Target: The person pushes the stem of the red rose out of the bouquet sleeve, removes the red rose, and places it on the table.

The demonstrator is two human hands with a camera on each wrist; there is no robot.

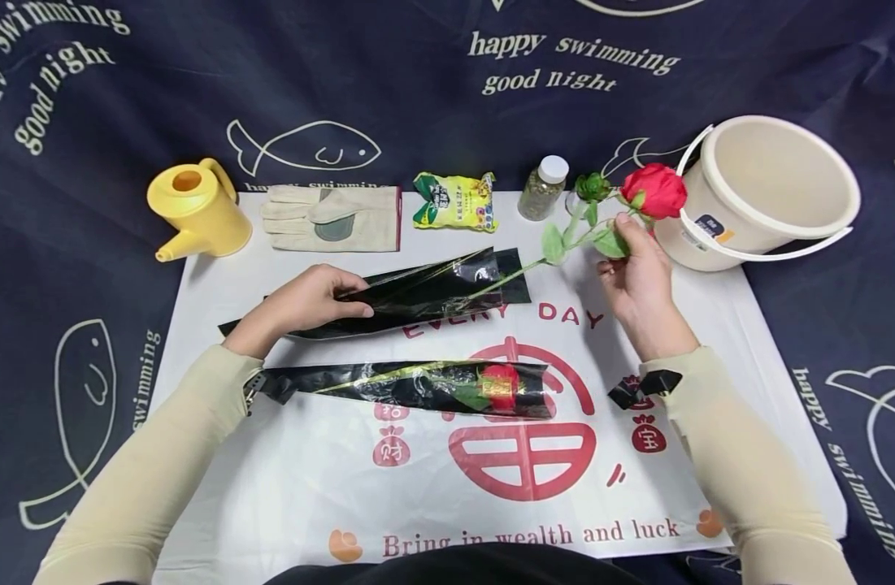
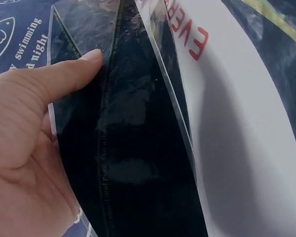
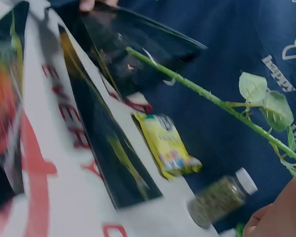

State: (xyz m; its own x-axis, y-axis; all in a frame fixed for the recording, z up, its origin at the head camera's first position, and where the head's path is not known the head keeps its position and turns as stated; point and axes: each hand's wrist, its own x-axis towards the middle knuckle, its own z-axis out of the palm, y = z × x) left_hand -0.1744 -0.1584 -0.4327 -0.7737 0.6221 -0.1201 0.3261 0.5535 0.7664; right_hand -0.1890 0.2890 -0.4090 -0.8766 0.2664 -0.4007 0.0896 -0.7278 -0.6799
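Note:
My right hand (image 1: 643,284) pinches the stem of an artificial red rose (image 1: 659,193) just below its bloom. The green stem (image 3: 207,95) slants down to the left, its cut end overlapping the mouth of a black flower sleeve (image 1: 418,294). My left hand (image 1: 308,299) grips that sleeve by its upper edge, thumb on the near face; in the left wrist view the sleeve (image 2: 133,123) has a clear edge strip. Beneath it lies another black sleeve (image 3: 101,133). Closer to me rests a rose (image 1: 500,387) wrapped in a black sleeve (image 1: 388,383).
Along the back stand a yellow watering can (image 1: 202,215), work gloves (image 1: 330,218), a yellow packet (image 1: 454,201), a jar with a white lid (image 1: 544,191) and a small green plant (image 1: 592,188). A beige bucket (image 1: 718,219) is at the back right, close to my right hand.

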